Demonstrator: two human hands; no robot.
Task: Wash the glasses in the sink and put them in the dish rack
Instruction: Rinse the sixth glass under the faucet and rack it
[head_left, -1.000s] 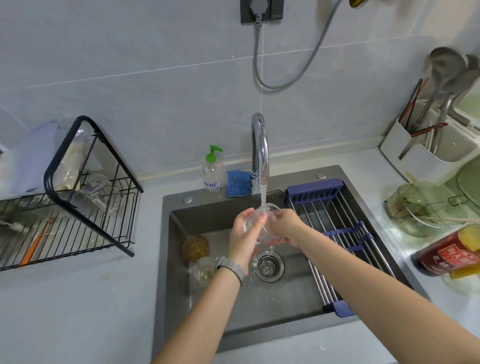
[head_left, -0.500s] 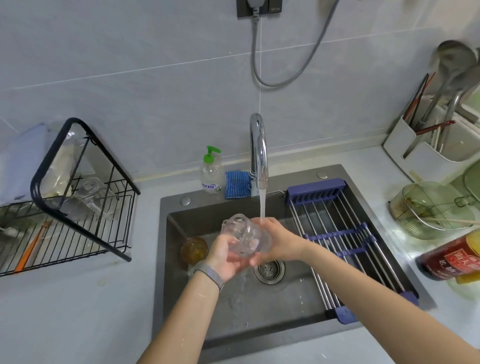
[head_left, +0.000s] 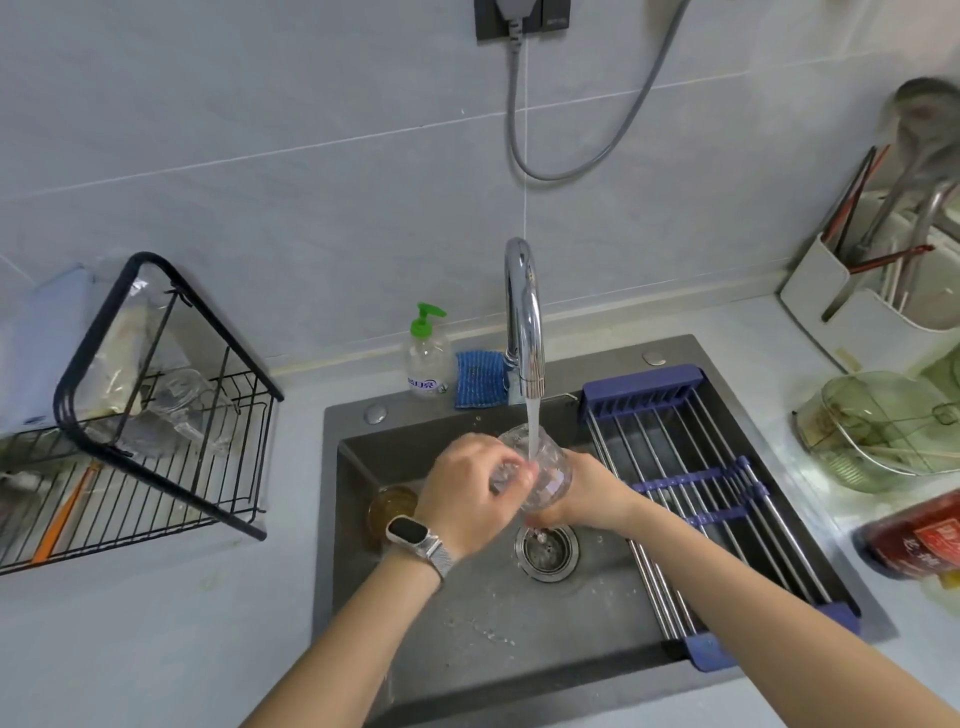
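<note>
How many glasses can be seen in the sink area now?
2. A clear glass is held under the tap by both hands; an amber glass stands in the sink, left of the left hand. Another may be hidden behind that hand.

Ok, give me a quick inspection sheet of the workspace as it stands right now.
Surface: pale countertop around a dark sink; water drops on the sink floor.
Job's things: clear glass held under the running faucet; an amber glass waits in the sink, partly hidden by the left wrist; black dish rack on the left already holds clear glassware.
Clutter: soap bottle, blue sponge, roll-up drying mat over the sink's right side, utensil holder, green glass bowl, red-labelled bottle.
Grippers: left hand and right hand both grip the glass.
Cables: grey cable loops down from the wall socket.
Surroundings: grey tiled wall.
</note>
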